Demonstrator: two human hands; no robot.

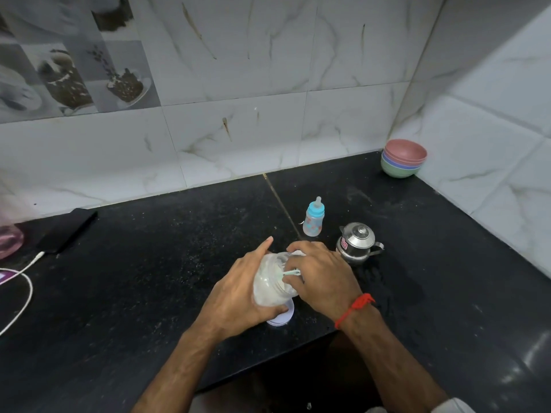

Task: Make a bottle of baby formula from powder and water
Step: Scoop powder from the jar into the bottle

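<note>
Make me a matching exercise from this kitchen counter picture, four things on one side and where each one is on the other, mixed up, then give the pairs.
Things
1. powder jar
2. baby bottle
3. steel pot
4. stacked bowls

Places
A. in the far right corner of the counter
B. held tilted in the left hand
C. standing capped, by the seam in the counter
D. just right of the right hand, lid on

Pairs: 1-B, 2-C, 3-D, 4-A

Baby bottle (313, 217) left of kettle (356, 242) on counter (149, 263); bowls (404, 158) in far-right corner.
</note>
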